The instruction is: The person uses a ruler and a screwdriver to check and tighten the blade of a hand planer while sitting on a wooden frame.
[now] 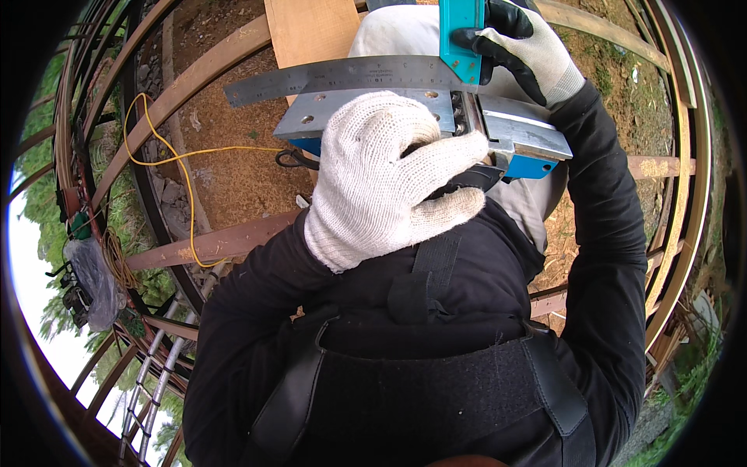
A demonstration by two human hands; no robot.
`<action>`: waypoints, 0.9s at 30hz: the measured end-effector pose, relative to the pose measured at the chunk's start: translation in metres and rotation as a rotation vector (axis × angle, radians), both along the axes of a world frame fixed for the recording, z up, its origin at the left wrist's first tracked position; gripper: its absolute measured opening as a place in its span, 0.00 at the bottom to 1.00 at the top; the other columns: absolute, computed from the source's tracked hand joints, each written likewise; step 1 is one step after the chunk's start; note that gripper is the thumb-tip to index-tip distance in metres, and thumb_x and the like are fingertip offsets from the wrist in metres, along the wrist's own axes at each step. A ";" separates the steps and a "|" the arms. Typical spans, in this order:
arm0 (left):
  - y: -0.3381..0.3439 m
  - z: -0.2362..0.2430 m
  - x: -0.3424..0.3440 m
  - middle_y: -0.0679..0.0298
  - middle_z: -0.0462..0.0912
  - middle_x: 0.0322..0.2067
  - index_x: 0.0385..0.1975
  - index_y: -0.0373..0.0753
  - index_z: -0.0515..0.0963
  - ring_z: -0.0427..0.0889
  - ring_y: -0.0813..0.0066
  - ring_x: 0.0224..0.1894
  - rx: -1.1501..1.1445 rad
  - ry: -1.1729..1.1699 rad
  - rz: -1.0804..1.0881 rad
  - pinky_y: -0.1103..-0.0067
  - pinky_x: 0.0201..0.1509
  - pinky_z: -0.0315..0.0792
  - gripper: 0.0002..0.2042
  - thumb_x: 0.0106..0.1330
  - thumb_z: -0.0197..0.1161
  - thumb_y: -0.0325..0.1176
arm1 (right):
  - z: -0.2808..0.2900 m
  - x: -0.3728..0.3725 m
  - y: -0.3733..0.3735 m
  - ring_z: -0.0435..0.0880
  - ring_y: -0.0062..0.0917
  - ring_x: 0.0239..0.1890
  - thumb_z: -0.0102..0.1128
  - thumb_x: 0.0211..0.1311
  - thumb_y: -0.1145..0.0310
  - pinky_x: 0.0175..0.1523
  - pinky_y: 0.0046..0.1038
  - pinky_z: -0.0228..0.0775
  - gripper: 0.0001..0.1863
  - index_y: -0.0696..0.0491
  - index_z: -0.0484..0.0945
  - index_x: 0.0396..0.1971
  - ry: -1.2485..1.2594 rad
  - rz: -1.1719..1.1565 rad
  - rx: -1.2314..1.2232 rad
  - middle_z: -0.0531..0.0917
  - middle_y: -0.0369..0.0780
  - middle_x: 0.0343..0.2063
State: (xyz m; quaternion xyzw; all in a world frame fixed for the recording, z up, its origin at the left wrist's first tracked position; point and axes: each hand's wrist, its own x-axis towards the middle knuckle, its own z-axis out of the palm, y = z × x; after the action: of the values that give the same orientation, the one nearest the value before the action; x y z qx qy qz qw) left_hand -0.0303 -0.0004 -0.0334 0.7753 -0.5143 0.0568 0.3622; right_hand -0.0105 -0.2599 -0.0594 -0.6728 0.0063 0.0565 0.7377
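Observation:
An electric planer [517,124] with a blue body lies upside down across my lap, its metal sole and cutter drum facing up. My left hand [381,171], in a white knit glove, is closed around the planer's near side. Its thumb and index finger lie either side of a black part near the drum, and the other fingers are partly hidden. My right hand [525,50], in a white glove with a black palm, grips the teal stock of a try square [342,76]. The square's steel blade reaches left along the far edge of the planer's sole.
A yellow cord [191,194] runs left from near the planer. A wooden board [311,39] lies beyond it, and wooden beams [210,237] cross the sawdust-strewn ground [226,167]. At the left are a metal ladder [148,381] and a clear plastic bag [99,284].

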 end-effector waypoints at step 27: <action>0.000 -0.001 0.000 0.64 0.78 0.36 0.46 0.43 0.88 0.79 0.60 0.43 -0.020 -0.001 -0.001 0.63 0.51 0.72 0.27 0.44 0.82 0.46 | 0.006 0.002 0.003 0.85 0.18 0.37 0.66 0.65 0.80 0.43 0.21 0.77 0.18 0.60 0.76 0.55 0.034 0.023 -0.074 0.85 0.35 0.37</action>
State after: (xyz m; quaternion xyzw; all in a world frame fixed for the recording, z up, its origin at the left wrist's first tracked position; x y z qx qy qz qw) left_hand -0.0302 -0.0008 -0.0349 0.7713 -0.5144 0.0623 0.3696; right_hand -0.0081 -0.2564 -0.0532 -0.6987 0.0129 0.0762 0.7113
